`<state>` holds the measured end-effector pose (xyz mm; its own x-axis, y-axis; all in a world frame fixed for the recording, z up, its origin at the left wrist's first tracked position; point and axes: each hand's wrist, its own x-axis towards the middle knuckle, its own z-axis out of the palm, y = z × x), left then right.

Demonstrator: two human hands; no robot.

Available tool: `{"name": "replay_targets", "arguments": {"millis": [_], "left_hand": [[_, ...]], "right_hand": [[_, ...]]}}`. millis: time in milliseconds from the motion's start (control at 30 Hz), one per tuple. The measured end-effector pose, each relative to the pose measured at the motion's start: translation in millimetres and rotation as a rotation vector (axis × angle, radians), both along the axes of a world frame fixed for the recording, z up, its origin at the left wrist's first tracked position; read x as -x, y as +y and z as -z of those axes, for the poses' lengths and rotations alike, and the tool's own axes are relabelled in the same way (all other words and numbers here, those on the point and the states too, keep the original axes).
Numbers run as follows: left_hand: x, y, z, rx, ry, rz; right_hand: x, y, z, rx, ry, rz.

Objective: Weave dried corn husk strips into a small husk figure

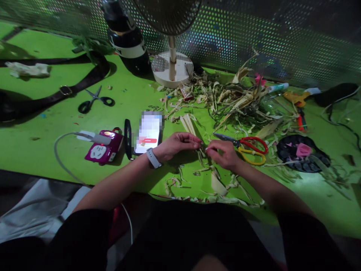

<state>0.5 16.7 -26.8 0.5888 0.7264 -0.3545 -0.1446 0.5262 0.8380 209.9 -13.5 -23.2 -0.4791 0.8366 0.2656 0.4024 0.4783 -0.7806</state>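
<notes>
- Pinched narrowly, the fingers of our left hand (184, 143) hold a bundle of pale strips (188, 125), just right of the phone (149, 131).
- Our right hand (222, 154) is curled small beside the bundle, farther right of the phone; we cannot tell what its fingertips hold, if anything.
- We judge the bundle very light and dry, like husk: bendable along its length, easily split or torn, papery rather than slippery.
- We would take hold at the narrow gathered part, with light pressure, leaving the flared end free.
- Beyond and right of the phone, we see a heap of scraps (239, 101), curled, ribbed and tangled, some broad, some thread-thin.
- Scissors (242, 145) with red and yellow loop handles and dull metal blades lie right of the phone, beyond our right hand.
- Farther right of the phone, a dark scalloped tray (287, 143) with rounded hollows bears a soft-looking pink piece (304, 150).
- Left of the phone, we have a glossy purple adapter (112, 152), hard and boxy.
</notes>
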Motion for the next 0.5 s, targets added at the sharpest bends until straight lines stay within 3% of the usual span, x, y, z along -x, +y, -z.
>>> {"name": "replay_targets", "arguments": {"millis": [133, 200, 300, 500], "left_hand": [[0.3, -3.3, -3.0, -0.091, -0.034, 0.068], [-0.2, -5.0, -4.1, -0.126, -0.044, 0.123], [-0.9, -7.3, -5.4, -0.2, -0.031, 0.186], [0.9, -8.4, -13.3, -0.367, 0.095, 0.203]], "right_hand": [[7.6, 2.2, 0.3, 0.826, 0.295, 0.143], [14.1, 0.8, 0.4, 1.063, 0.38, 0.128], [21.4, -3.1, -1.7, 1.133, 0.407, 0.148], [22.2, -7.5, -8.1, 0.899, 0.298, 0.116]]}}
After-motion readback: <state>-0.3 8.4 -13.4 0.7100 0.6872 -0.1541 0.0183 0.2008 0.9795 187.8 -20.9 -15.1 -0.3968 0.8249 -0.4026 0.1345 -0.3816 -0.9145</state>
